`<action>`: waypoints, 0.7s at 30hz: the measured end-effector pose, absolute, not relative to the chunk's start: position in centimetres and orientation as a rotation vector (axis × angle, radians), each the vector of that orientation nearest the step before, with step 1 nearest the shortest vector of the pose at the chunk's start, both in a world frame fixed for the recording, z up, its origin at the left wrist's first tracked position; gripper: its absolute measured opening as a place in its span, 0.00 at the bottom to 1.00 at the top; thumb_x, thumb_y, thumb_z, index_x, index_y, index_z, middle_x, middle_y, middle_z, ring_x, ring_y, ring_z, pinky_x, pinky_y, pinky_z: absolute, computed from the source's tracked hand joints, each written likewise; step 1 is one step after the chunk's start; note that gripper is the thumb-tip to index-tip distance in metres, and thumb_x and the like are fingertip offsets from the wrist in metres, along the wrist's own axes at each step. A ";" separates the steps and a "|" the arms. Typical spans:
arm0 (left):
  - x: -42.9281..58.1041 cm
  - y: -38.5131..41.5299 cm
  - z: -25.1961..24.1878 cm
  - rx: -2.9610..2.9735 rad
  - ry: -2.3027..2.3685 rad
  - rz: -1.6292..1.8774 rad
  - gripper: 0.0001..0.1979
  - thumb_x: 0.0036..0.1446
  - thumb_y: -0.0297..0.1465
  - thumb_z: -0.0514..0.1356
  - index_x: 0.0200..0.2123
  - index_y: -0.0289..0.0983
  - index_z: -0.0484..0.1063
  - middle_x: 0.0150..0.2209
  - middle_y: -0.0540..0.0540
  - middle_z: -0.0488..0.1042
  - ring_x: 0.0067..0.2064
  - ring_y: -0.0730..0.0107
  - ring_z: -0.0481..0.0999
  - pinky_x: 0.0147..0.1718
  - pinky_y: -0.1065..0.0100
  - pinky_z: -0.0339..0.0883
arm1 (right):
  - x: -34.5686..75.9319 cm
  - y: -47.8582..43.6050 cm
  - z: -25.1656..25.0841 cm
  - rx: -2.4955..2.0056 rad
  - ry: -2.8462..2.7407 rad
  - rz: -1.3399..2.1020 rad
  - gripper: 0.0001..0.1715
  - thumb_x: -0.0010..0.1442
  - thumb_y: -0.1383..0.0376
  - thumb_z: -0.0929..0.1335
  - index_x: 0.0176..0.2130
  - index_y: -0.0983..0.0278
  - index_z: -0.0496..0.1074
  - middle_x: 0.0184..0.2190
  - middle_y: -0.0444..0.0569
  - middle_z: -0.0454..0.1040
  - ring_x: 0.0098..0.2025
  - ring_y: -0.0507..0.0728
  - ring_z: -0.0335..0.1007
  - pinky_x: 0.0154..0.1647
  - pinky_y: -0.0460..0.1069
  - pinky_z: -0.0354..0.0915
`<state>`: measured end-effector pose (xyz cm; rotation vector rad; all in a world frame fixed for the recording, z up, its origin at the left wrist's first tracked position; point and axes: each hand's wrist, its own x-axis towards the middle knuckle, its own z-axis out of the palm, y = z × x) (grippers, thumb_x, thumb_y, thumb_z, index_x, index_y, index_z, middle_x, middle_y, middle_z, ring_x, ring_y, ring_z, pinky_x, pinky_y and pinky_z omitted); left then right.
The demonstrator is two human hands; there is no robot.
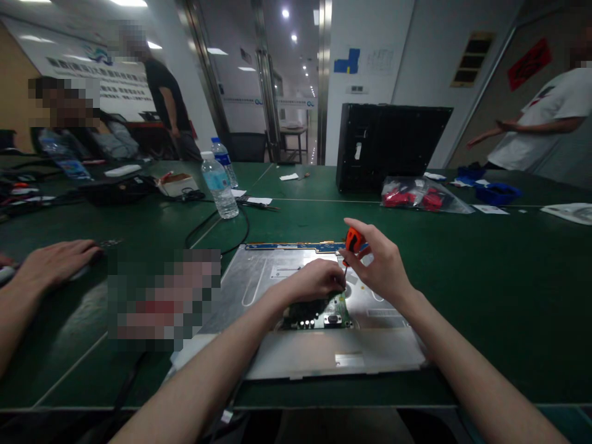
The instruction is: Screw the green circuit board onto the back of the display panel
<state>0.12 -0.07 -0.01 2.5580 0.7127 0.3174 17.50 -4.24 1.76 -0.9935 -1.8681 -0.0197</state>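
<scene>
A flat metal back panel (277,271) of a monitor lies on the green table (485,277) before me. A small green circuit board (324,314) sits on its near middle. My left hand (314,280) rests curled on the board, fingertips pinched at the tip of the tool. My right hand (377,262) grips an orange-handled screwdriver (354,239), held upright with its shaft pointing down at the board. A blue strip (296,246) runs along the panel's far edge.
Two water bottles (219,185) and black cables (222,228) lie beyond the panel. A black computer case (388,145) and a bag of red parts (420,196) stand further back. Another person's hand (55,262) rests at the left. People stand at the back left and right.
</scene>
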 end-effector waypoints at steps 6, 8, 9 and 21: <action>0.1 0.2 -0.1 2.540 0.703 0.316 0.06 0.52 0.19 0.62 0.31 0.34 0.77 0.30 0.48 0.77 0.33 0.70 0.75 0.34 0.73 0.64 | 17.4 -4.4 1.8 -1.062 -1.853 -0.004 0.27 0.61 0.64 0.66 0.59 0.60 0.62 0.32 0.44 0.72 0.28 0.51 0.69 0.29 0.46 0.69; 0.1 0.3 -0.1 2.535 0.704 0.314 0.06 0.52 0.19 0.62 0.31 0.34 0.77 0.30 0.48 0.77 0.33 0.70 0.75 0.34 0.73 0.64 | 17.3 -4.4 1.8 -1.083 -1.850 0.001 0.27 0.61 0.63 0.67 0.59 0.60 0.62 0.30 0.43 0.72 0.26 0.51 0.69 0.29 0.46 0.68; 0.1 0.3 -0.1 2.533 0.705 0.313 0.06 0.52 0.19 0.62 0.31 0.33 0.77 0.30 0.48 0.77 0.32 0.70 0.74 0.33 0.73 0.63 | 17.3 -4.3 1.7 -1.088 -1.846 0.004 0.27 0.61 0.63 0.67 0.59 0.60 0.62 0.30 0.43 0.72 0.26 0.51 0.69 0.29 0.46 0.68; 0.1 0.0 0.4 2.518 0.745 0.307 0.04 0.52 0.22 0.62 0.30 0.34 0.77 0.26 0.50 0.75 0.28 0.72 0.71 0.29 0.73 0.61 | 17.6 -4.4 1.9 -1.083 -1.763 -0.014 0.26 0.61 0.60 0.67 0.58 0.59 0.63 0.30 0.42 0.72 0.26 0.51 0.71 0.28 0.47 0.70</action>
